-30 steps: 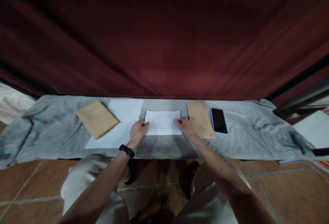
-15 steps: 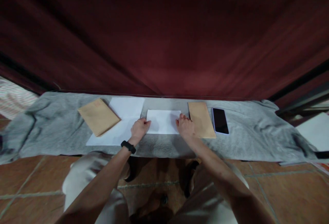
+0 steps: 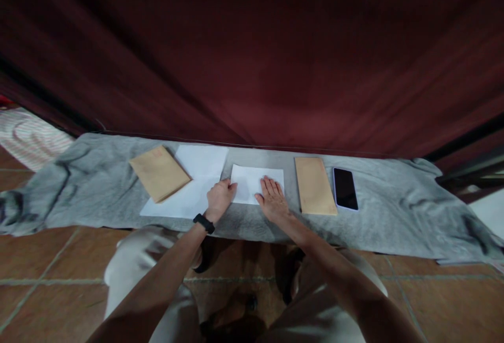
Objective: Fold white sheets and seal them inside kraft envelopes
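Observation:
A folded sheet of white paper (image 3: 247,181) lies on the grey cloth in front of me. My right hand (image 3: 273,199) rests flat on its right half with the fingers stretched out. At the paper's left edge, my left hand (image 3: 221,196) is closed, thumb and curled fingers gripping the edge. A larger white sheet (image 3: 173,204) with a crease across it lies to the left, partly beneath brown envelopes (image 3: 159,172). Right of my right hand, apart from it, is another brown envelope (image 3: 316,185).
A phone (image 3: 345,189) with a pale purple edge lies beside the right envelope. The grey cloth (image 3: 394,201) covers a long, narrow surface, wrinkled at both ends. A dark red curtain (image 3: 268,70) hangs behind it. Below is a tiled floor (image 3: 59,259).
My right hand has gone from curled at the paper's right edge to lying flat across it, further left. My left hand stays at the left edge. The view has shifted slightly.

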### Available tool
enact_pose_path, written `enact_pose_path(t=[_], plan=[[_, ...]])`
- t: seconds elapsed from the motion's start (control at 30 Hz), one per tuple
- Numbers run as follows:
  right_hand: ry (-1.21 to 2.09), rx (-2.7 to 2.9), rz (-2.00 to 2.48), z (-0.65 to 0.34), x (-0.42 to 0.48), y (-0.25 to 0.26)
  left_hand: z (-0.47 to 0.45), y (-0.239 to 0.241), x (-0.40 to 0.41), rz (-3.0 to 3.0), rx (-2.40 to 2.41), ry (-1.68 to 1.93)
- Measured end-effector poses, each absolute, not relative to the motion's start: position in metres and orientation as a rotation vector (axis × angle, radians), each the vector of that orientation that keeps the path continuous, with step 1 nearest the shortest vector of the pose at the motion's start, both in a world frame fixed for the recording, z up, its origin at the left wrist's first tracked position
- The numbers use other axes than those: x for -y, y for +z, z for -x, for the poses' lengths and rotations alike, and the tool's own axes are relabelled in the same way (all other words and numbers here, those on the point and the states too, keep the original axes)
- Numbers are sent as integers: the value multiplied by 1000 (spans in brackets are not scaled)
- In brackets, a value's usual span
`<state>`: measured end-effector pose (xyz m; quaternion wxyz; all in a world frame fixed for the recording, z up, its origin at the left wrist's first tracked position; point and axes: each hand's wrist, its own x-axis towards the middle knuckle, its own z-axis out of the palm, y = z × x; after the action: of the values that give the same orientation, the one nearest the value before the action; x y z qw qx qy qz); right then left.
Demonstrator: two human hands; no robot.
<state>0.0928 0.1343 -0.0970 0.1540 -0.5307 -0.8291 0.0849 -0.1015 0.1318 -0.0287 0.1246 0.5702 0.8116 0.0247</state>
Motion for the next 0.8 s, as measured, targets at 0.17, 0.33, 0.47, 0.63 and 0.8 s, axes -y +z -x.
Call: enact_pose_path(t=[0.17, 0.33, 0.47, 0.63, 0.8], plan=[[181, 2389, 1517, -94, -132, -100, 100, -36, -124, -1763, -2424, 197], [137, 2387, 1505, -93, -133, -102, 82, -54, -122, -2206, -2223, 608], [86, 2406, 1479, -94, -132, -104, 50, -71, -133, -2396, -1887, 603], [61, 2458, 1438, -97, -132, -105, 33, -82, -144, -2342, -1926, 459], [163, 2404, 1492, -96, -136, -103, 47, -84, -141, -2416, -1949, 375]])
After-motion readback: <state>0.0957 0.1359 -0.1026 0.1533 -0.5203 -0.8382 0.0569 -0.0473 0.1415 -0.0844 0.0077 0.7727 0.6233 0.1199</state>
